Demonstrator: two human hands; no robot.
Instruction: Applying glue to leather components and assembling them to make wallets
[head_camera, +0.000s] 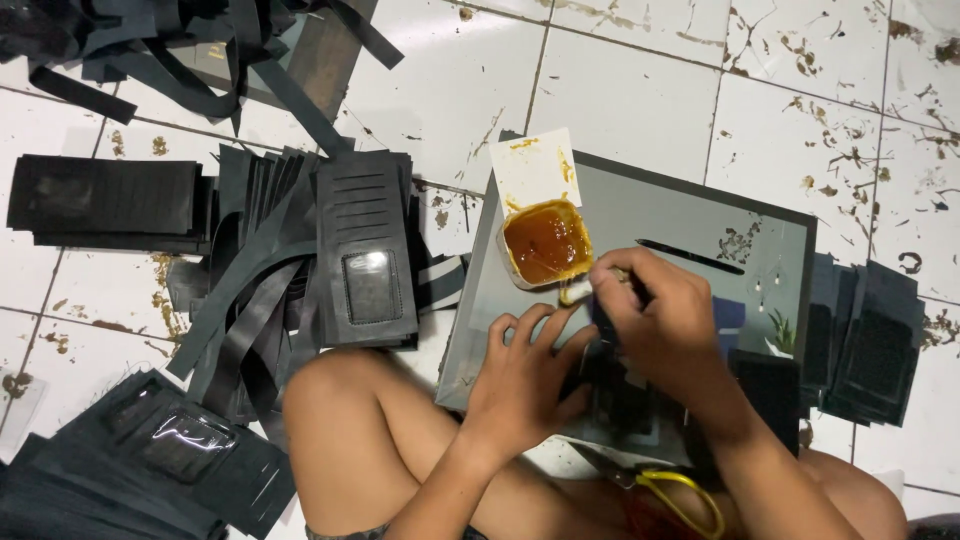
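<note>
Head view: our two hands meet over a dark board beside a tub of amber glue.

Our right hand (665, 325) pinches a small brush (578, 291), fingers closed, at the glue tub (545, 243). Our left hand (525, 375) presses spread fingers on a black piece (612, 395), mostly hidden under both hands. Yellow-handled scissors (680, 495) are partly cut off.

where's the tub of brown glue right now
In the head view, the glue tub sits just left of centre on the grey board, directly beyond the right hand and below a white card.
</note>
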